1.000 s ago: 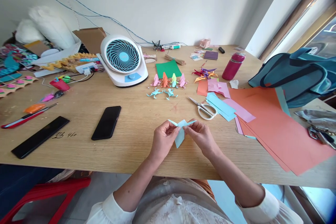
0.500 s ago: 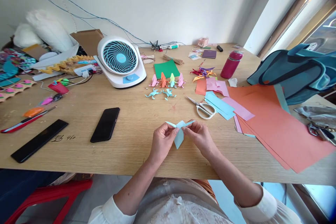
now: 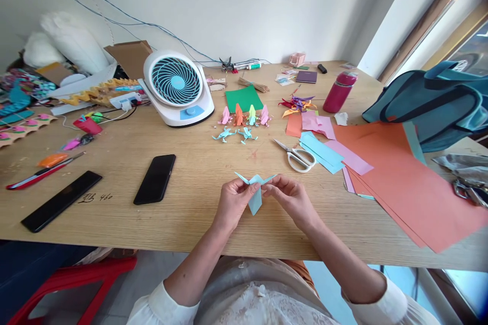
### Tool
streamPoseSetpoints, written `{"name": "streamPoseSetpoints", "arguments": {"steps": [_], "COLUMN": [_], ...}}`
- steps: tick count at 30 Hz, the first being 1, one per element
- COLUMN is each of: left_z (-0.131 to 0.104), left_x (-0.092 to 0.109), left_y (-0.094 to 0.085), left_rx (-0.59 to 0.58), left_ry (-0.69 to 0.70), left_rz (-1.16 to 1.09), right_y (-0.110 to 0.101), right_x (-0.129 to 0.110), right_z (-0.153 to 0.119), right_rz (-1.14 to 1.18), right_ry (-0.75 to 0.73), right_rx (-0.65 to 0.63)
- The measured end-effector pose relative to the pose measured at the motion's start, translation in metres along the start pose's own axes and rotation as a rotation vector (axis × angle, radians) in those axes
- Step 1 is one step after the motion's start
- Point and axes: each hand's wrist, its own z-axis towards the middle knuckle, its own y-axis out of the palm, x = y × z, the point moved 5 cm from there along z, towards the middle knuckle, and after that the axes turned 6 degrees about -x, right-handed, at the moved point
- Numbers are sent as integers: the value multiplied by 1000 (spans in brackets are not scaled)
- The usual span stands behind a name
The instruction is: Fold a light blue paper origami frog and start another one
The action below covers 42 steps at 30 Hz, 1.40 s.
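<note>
A light blue folded paper (image 3: 255, 204) hangs between my hands above the front of the table, with two thin points spreading left and right and a wider flap pointing down. My left hand (image 3: 235, 204) pinches its left side, thumb on the middle. On the right side, my right hand (image 3: 292, 198) grips the paper between thumb and fingers. Beyond them stand small folded paper figures in pink, orange and yellow-green (image 3: 252, 115), with two light blue ones (image 3: 224, 134) in front. White-handled scissors (image 3: 301, 160) lie to the right.
A black phone (image 3: 155, 179) and a black bar (image 3: 62, 201) lie left. A white fan (image 3: 177, 86) stands behind. Right are blue strips (image 3: 322, 151), large orange sheets (image 3: 396, 177), a red bottle (image 3: 339, 92) and a teal bag (image 3: 423, 104).
The folded paper and both hands have shifted slightly left. My right fingers have moved a little along the right point, and the left point sticks out more clearly.
</note>
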Motion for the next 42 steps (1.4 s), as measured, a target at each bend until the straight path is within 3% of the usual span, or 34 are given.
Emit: {"name": "streamPoseSetpoints", "arguments": {"steps": [13, 20, 28, 36, 42], "left_z": [-1, -1, 4, -1, -1], "left_x": [-3, 3, -2, -1, -3], "left_y": [7, 7, 1, 5, 0], "left_rx": [-139, -151, -221, -266, -208], "left_ry": [-2, 1, -76, -155, -121], "left_rz": [125, 212, 125, -16, 76], "right_y": [-10, -10, -15, -17, -14], "right_x": [-5, -8, -14, -15, -12], "right_z": [1, -4, -12, -12, -12], "right_rz": [-9, -106, -323, -382, -384], "right_ry": [-50, -103, -175, -178, -183], "right_rx": [129, 86, -41, -27, -38]}}
